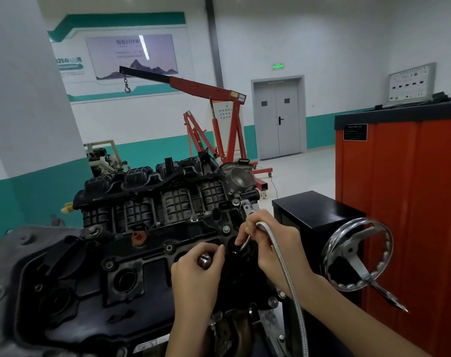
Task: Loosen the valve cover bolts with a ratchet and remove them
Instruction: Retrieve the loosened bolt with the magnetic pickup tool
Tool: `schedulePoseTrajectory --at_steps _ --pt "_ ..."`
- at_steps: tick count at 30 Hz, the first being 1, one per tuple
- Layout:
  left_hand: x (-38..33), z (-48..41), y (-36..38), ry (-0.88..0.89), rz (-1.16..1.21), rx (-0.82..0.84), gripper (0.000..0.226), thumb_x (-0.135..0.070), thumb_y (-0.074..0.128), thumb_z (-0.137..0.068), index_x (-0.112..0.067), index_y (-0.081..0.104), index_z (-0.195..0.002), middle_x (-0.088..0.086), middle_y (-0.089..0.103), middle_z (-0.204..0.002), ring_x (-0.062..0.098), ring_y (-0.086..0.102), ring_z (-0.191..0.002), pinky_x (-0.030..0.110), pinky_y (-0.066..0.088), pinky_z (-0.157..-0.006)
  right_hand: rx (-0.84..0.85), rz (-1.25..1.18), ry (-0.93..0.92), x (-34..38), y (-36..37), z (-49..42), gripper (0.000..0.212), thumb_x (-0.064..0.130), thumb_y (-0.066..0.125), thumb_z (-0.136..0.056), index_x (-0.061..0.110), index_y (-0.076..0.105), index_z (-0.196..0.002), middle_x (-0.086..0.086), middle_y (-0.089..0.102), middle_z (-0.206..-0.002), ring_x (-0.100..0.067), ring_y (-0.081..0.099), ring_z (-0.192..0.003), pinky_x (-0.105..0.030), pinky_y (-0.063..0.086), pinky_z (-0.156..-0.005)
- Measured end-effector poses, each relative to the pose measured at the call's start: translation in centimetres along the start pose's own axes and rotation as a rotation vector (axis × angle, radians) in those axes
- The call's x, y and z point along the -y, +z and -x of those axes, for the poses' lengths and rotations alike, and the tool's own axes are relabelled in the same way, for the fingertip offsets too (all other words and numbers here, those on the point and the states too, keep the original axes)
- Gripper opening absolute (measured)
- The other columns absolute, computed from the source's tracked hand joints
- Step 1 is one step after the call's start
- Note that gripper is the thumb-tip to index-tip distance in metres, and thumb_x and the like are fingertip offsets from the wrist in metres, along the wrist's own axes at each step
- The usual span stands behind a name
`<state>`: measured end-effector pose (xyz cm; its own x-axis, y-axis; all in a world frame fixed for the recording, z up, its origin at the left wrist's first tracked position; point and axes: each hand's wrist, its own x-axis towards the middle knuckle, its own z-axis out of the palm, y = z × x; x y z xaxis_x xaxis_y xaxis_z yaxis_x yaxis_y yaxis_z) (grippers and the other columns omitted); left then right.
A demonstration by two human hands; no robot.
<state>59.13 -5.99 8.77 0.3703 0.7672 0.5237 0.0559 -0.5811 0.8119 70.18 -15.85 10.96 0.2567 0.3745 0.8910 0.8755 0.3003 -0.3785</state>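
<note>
Left hand (193, 276) curled round a small shiny metal piece (205, 261), socket or bolt impossible to tell, low over the right end of a black valve cover (90, 292). Right hand (273, 240) just beside it, gripping a flexible metal shaft (290, 276), with the thin tip (245, 244) aimed at a round opening (233, 249) in the cover between the two hands. Shaft trailing down past the right wrist to the bottom edge of the frame. Bolts (226, 228) seated in the cover: one just beyond the right fingers, another left of the left hand, a third farther left near a deep round well (125, 279). Orange-red cap (137, 238) upright at the cover's far edge, below a ribbed black intake manifold (152, 199). Chrome handwheel (355, 253) to the right of the engine, in front of a red cabinet (399, 189). Red engine hoist (214, 104) well behind, hook hanging, near a grey double door (278, 119).
</note>
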Motion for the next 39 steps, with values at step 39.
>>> schedulePoseTrajectory --at_steps 39 --pt "-0.1 0.1 -0.2 -0.040 -0.005 0.007 0.013 -0.025 0.073 -0.086 -0.023 0.073 -0.074 -0.009 0.066 -0.059 0.000 0.061 -0.059 0.010 0.041 -0.051 0.042 0.038 -0.065 1.3 -0.6 -0.1 0.040 -0.017 0.037 -0.080 0.022 0.044 -0.088 0.004 0.063 -0.074 -0.015 0.066 -0.066 -0.037 0.058 -0.067"
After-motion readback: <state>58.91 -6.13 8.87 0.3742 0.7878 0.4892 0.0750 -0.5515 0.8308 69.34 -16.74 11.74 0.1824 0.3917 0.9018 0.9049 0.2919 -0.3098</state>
